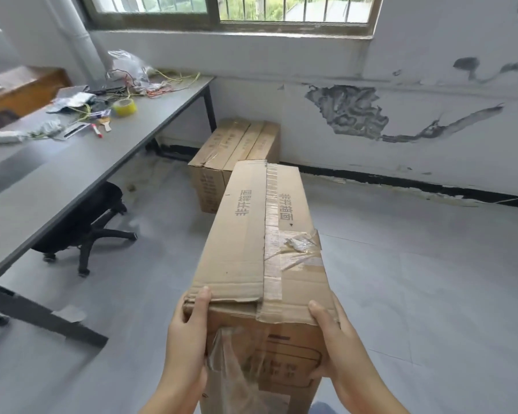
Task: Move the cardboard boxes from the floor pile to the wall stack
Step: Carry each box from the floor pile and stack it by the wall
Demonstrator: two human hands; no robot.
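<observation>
The long cardboard box (pixel 266 240) hangs clamped between the left hand (pixel 189 333) and right hand (pixel 332 342), fingers curled round its near corners, reaching ahead toward the wall stack (pixel 234 150); stiff, probably front-heavy, with slick loose tape.

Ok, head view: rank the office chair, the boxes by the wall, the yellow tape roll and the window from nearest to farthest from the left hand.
Measured from the left hand, which has a grip on the carried box:
1. Office chair, under the desk, left.
2. Boxes by the wall, on the floor ahead, beyond the carried box's far end.
3. Yellow tape roll, on the desk's far part.
4. Window, top of the far wall.
</observation>
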